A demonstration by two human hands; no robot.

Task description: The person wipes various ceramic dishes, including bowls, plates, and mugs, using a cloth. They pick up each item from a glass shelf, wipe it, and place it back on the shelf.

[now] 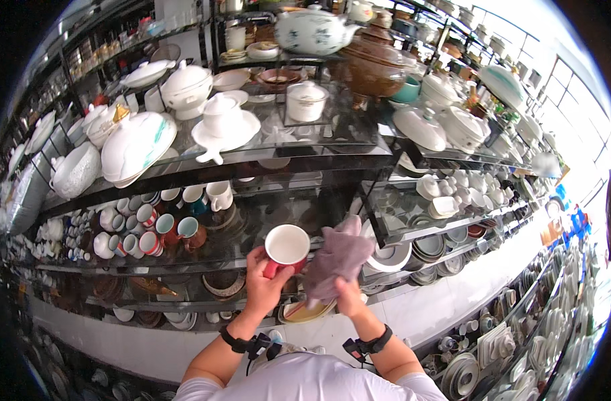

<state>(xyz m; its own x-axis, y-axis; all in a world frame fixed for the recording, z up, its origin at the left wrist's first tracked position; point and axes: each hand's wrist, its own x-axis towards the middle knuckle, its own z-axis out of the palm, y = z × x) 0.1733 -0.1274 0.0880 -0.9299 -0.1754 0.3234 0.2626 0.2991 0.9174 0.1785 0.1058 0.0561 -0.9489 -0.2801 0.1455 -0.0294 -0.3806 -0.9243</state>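
Note:
My left hand (pixel 266 285) grips a red mug (pixel 287 245) by its handle side, and its white inside faces up at me. A greyish-purple cloth (pixel 341 255) hangs bunched from my right hand (pixel 349 295), close to the right of the mug. Cloth and mug look slightly apart. Behind them is a dark glass shelf (pixel 265 215). On its left part stand several mugs, among them a brown one with a pale blue inside (pixel 191 233), a red-and-white striped one (pixel 149 242) and a white one (pixel 219 194).
Above, a glass shelf carries white tureens (pixel 187 90), a lidded white pot (pixel 306 101), a large teapot (pixel 313 31) and a brown lidded pot (pixel 373 65). Bowls (pixel 428 245) fill lower shelves at right. Racks of stacked plates (pixel 461 373) stand across the tiled floor (pixel 410 321).

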